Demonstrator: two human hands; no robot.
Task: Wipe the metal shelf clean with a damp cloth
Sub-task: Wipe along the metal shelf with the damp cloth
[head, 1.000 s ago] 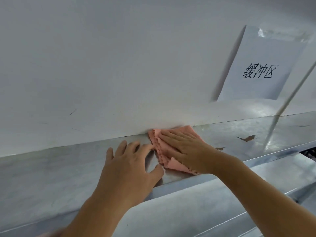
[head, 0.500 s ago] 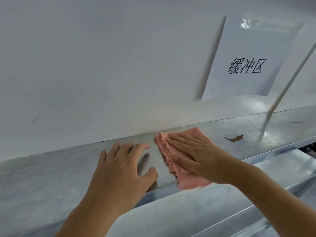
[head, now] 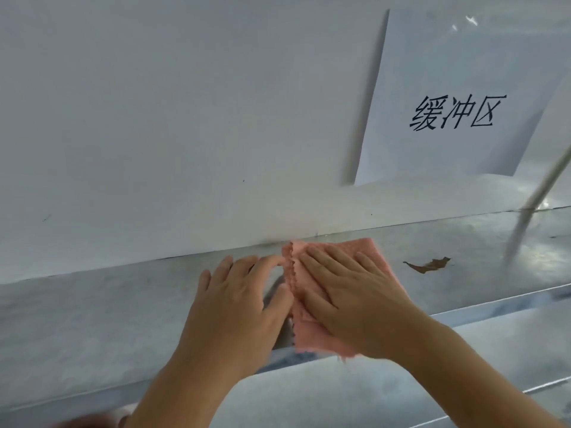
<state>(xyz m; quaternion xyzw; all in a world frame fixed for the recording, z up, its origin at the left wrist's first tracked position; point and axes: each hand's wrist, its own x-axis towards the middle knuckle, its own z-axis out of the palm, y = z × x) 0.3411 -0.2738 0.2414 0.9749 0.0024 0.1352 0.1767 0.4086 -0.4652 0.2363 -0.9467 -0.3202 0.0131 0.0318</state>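
Observation:
A pink folded cloth [head: 312, 338] lies flat on the grey metal shelf [head: 92, 319], its far edge against the white wall. My right hand [head: 349, 298] presses flat on the cloth with fingers spread, covering most of it. Just left of it, my left hand [head: 238, 307] rests palm down on the bare shelf, fingers apart, its thumb and forefinger touching the cloth's scalloped left edge.
A brown rust patch [head: 428, 265] marks the shelf right of the cloth. A thin metal rod [head: 537, 199] rises from the shelf at the far right. A white paper sign [head: 457, 112] with black characters hangs on the wall. A lower metal shelf [head: 370, 393] runs below.
The cloth under my right hand slid toward the shelf's front edge, then back up to the wall. My left hand stayed beside it; its thumb and forefinger now touch the cloth's edge.

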